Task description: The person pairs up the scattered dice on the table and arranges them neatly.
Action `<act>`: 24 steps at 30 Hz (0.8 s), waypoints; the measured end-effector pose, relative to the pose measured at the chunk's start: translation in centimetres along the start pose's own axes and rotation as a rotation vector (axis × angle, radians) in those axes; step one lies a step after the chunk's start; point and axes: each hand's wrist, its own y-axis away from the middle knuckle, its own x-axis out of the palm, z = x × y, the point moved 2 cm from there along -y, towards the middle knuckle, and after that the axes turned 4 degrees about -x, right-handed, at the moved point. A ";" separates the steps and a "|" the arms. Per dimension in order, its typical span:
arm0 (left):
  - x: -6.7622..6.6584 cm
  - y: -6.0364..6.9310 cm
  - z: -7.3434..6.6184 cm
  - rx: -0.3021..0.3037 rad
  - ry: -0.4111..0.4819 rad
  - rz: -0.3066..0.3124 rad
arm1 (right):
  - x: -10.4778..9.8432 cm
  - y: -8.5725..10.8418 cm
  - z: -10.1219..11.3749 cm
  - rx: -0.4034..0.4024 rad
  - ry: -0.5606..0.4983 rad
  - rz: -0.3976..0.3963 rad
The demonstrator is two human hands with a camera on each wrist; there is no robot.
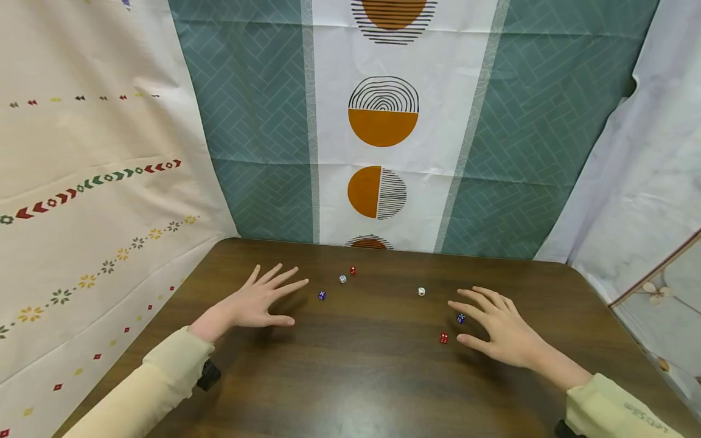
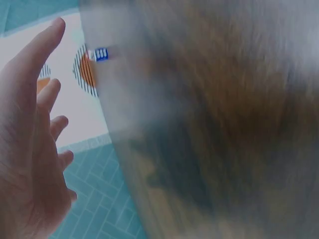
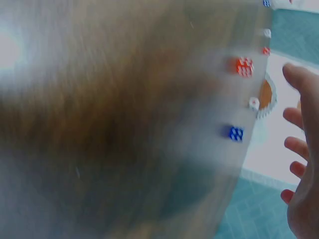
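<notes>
My left hand (image 1: 256, 302) hovers over the left of the table, fingers spread and holding nothing. Nearest to it lies a blue die (image 1: 322, 295), also seen in the left wrist view as a blue die (image 2: 101, 54). Beyond that are a white die (image 1: 342, 279) and a red die (image 1: 353, 270). My right hand (image 1: 504, 328) is held above the table's right side, fingers apart and nothing in them. Between its thumb and index finger appears a blue die (image 1: 461, 318). A red die (image 1: 443, 338) lies just left of the thumb; a white die (image 1: 421, 291) sits farther back.
The dark wooden table (image 1: 350, 377) has rounded far corners. A teal and white patterned curtain (image 1: 263, 121) hangs behind it. Cream cloth (image 1: 98, 140) stands along the left side and pale marbled cloth (image 1: 657, 182) along the right.
</notes>
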 end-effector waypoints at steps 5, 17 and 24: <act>0.1 0.2 -1.3 0.013 0.033 -0.001 | 1.0 -0.3 1.1 0.013 -0.007 -0.033; 1.0 0.3 -2.5 0.059 0.117 0.034 | 2.7 -0.5 2.7 0.057 0.010 -0.116; 1.5 0.5 -3.2 0.079 0.161 0.051 | 3.5 -0.4 3.1 0.087 -0.040 -0.108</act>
